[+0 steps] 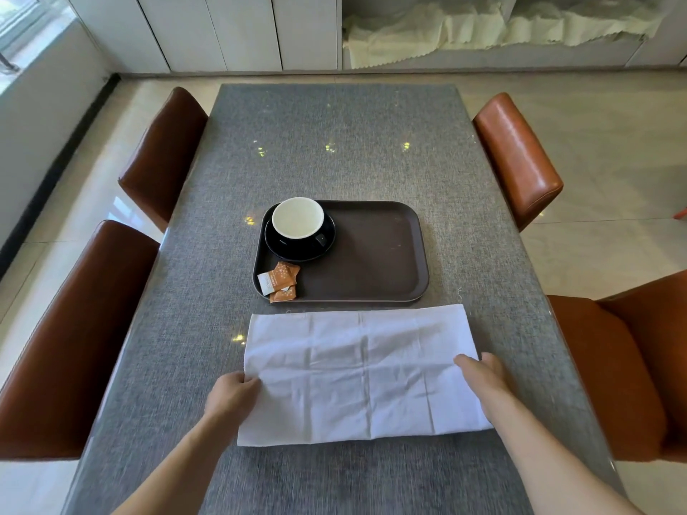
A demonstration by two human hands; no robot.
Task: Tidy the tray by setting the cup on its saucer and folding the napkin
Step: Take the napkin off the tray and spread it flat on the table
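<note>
Gripping the white napkin (362,369) at both short edges: left hand (233,394) pinches the left edge about mid-height, fingers curled over the cloth; right hand (481,369) has thumb on top near the right edge, rest of fingers partly hidden, so grasp there looks closed on fabric but can't tell fully. Napkin lies flat on grey table (334,150), wide rectangle w/ visible crease lines, near edge toward the person, far edge just beside the tray (375,254), not touching as far as seen. Tray: dark brown, rounded corners, right half bare. Cup (297,217), dark outside, pale inside, sits upright on black saucer (299,250) in tray's far-left corner, handle toward near-right. Sugar packets (279,282), orange + white, overlap at tray's near-left corner. Four brown leather chairs (516,158) flank table, two per side. Nothing between hands and tray except the napkin itself.
</note>
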